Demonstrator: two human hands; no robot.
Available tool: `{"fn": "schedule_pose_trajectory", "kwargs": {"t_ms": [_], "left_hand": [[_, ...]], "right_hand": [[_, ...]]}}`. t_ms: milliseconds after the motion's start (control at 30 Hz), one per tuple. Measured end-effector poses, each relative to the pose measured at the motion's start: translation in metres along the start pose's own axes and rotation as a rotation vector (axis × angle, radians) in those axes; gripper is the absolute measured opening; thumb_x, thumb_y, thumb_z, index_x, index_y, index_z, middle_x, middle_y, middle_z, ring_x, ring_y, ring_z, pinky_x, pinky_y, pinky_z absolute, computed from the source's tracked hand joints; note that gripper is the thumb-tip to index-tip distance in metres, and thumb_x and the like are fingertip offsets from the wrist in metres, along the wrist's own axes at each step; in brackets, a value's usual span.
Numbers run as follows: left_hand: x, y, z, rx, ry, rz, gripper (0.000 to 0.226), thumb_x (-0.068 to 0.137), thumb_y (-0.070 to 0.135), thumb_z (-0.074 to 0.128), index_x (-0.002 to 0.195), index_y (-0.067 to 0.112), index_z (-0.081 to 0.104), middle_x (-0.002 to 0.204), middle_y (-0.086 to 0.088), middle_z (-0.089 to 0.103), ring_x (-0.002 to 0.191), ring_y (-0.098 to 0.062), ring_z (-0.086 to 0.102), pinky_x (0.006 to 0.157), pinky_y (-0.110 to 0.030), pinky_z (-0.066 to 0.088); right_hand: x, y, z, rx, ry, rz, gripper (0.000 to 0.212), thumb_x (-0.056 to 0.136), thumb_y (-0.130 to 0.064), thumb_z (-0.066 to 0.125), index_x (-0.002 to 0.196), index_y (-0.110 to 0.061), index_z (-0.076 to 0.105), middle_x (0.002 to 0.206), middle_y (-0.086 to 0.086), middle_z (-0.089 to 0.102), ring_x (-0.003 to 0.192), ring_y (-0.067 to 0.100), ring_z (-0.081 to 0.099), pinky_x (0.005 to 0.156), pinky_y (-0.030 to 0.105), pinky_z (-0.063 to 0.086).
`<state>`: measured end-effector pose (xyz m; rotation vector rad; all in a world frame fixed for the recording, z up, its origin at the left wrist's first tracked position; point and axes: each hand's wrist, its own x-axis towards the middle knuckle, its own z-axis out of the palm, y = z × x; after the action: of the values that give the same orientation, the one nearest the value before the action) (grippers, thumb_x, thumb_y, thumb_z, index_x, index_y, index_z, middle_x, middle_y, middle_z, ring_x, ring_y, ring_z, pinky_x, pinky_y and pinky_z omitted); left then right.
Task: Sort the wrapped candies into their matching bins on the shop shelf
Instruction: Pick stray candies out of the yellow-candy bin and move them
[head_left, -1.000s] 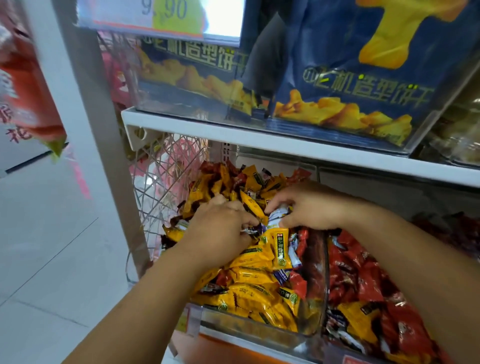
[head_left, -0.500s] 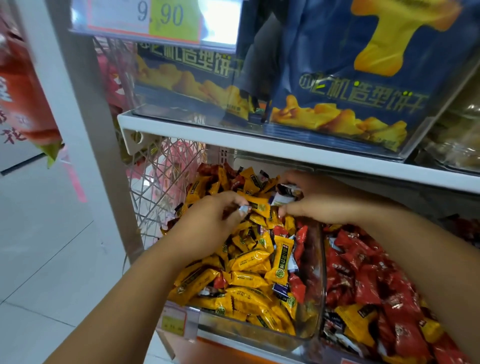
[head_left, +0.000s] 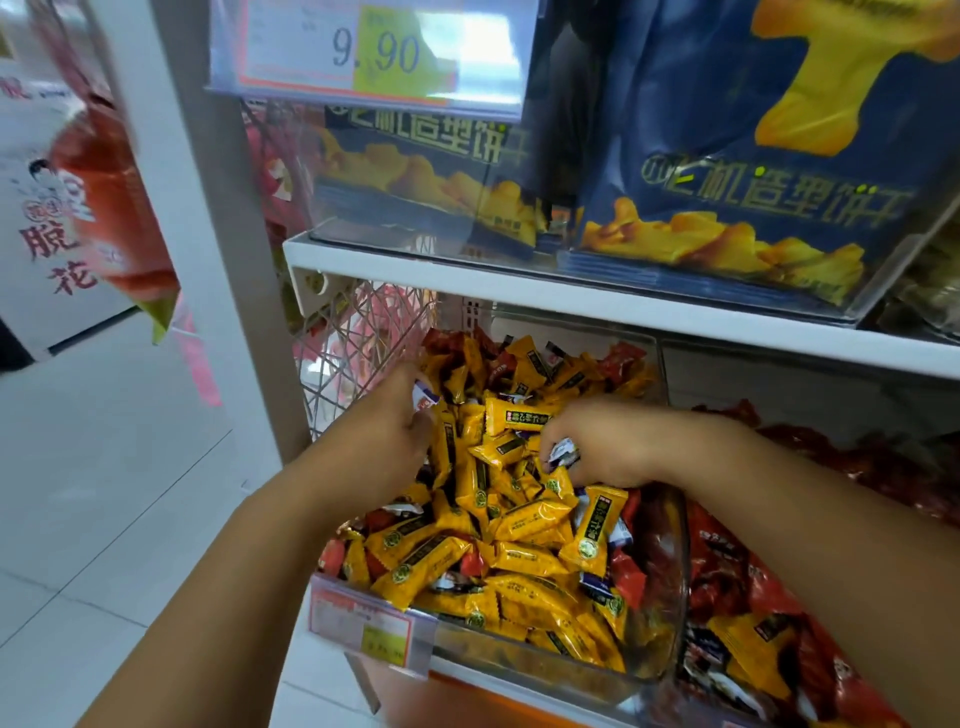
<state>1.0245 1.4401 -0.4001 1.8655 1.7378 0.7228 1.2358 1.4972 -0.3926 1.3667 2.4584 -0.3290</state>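
Now, in the head view, both hands are down in the clear bin (head_left: 675, 561) at centre frame, on a heap of mostly yellow candies (head_left: 524, 519). The left hand (head_left: 387, 436), at the bin's left rear, pinches a blue-and-white candy (head_left: 425, 399) at its fingertips. The right hand (head_left: 608, 441), right of centre, has its fingers curled round a white-and-purple candy (head_left: 563, 451) just above the heap.

A second ago the two hands were nearly touching in the middle of the pile, digging. Half a second ago the right hand was lifted toward the back of the bin, under the white shelf (head_left: 571, 296), with its pale candy. It has since come down and forward onto the heap, while the left hand has hardly moved and holds its piece a little higher. So each hand appears to have picked out a stray, yet neither has carried it off to another bin.

Sorting looks far from done. Red wrappers (head_left: 629, 577) and a purple-and-white stray (head_left: 597, 590) lie among the yellow, and the heap of red candies (head_left: 727, 566) at lower right holds yellow pieces too. No bin for the white sort can be made out.
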Motion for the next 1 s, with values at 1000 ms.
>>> {"fn": "schedule_pose_trajectory", "kwargs": {"t_ms": [1000], "left_hand": [[-0.038,0.004,0.004,0.202,-0.034,-0.024,0.039,0.082,0.036,0.074,0.1,0.028,0.04,0.081,0.012,0.048,0.069,-0.004,0.047,0.051,-0.02,0.033]], "right_hand": [[-0.114,-0.003,0.019,0.868,0.738,0.106,0.013,0.096,-0.025,0.055,0.09,-0.034,0.06,0.078,-0.011,0.063,0.057,0.004,0.068,0.039,0.012,0.029]]}}
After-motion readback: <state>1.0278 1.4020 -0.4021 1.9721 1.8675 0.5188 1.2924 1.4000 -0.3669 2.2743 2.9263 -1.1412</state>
